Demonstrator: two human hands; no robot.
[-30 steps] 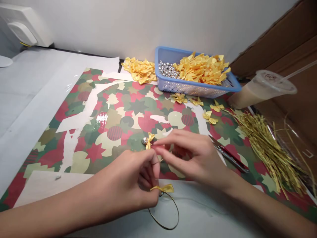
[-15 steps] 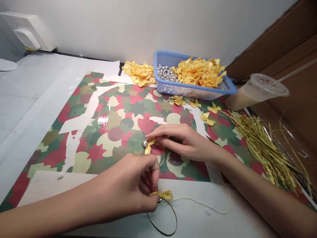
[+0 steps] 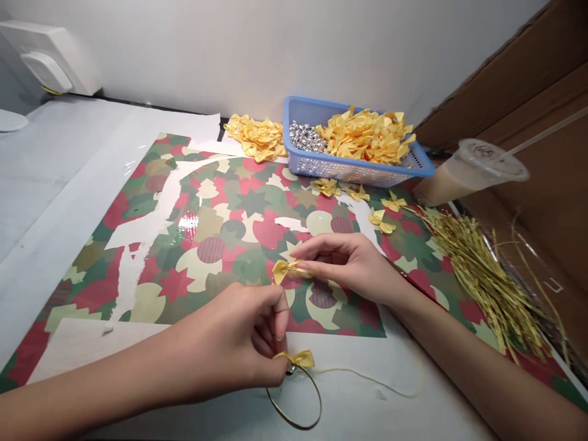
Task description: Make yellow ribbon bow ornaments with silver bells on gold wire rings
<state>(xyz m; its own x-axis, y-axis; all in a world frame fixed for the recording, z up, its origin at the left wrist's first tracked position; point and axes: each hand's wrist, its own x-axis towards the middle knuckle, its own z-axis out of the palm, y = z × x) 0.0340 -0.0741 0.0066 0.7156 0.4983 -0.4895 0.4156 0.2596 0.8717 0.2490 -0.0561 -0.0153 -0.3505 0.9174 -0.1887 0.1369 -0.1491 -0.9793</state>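
Observation:
My left hand (image 3: pixel 252 334) is closed, pinching a gold cord loop (image 3: pixel 320 401) at a yellow ribbon bow (image 3: pixel 304 358). A small silver bell (image 3: pixel 290 369) shows beside that bow, partly covered by my thumb. A thin pale cord (image 3: pixel 362 372) trails rightward from there over the white surface. Farther forward, my right hand (image 3: pixel 358 266) pinches a second yellow bow (image 3: pixel 281 271) between thumb and fingertips, just above the patterned paper (image 3: pixel 239 233). No bell is visible on this second bow now.
A blue basket (image 3: pixel 349 166) holds silver bells (image 3: pixel 307 136) and yellow bows (image 3: pixel 367 135). More bows (image 3: pixel 257 138) are heaped to its left, with several loose ones in front. At right lie gold cords (image 3: pixel 487 285) and a lidded drink cup (image 3: pixel 473 171) with a straw.
My right hand has shifted slightly right and turned its bow; the silver bell that showed beside it is now out of sight. My left hand keeps its hold almost in place.

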